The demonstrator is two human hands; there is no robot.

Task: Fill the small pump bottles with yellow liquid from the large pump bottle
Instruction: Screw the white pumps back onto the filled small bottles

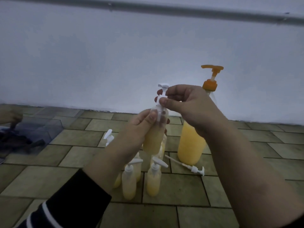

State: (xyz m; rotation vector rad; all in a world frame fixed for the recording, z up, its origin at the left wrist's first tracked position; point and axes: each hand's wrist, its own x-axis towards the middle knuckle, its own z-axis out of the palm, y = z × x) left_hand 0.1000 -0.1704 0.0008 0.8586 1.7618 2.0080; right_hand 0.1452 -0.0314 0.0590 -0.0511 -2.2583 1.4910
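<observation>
The step in hand seems to be the closing of 1 filled small bottle (153,137). The left hand (138,127) holds this bottle up in the air, above the other bottles, with its fingers curled around the upper part of the body; the thumb lies on the clear shoulder, just under the neck. The bottle is slightly tilted, and the yellow liquid fills it to about 2 thirds, I judge. The right hand (185,104) pinches the white pump cap (162,96) at the collar, between the thumb in front and the fingers behind it. The collar sits on the neck, but I cannot tell if it is already screwed tight.

In my judgement the next move is to turn the collar until it is firm, while the left hand keeps the body from turning, and then to put the bottle down with the others. The squeeze must be soft, because the plastic looks thin and the liquid could come out.

On the tiled floor (49,178) below stand several small filled bottles with pumps, for example 1 at the front (153,183). The large pump bottle (191,142), with its orange pump (212,74), stands behind the right hand, about half full. 1 loose white pump (187,167) lies on the floor beside it.
</observation>
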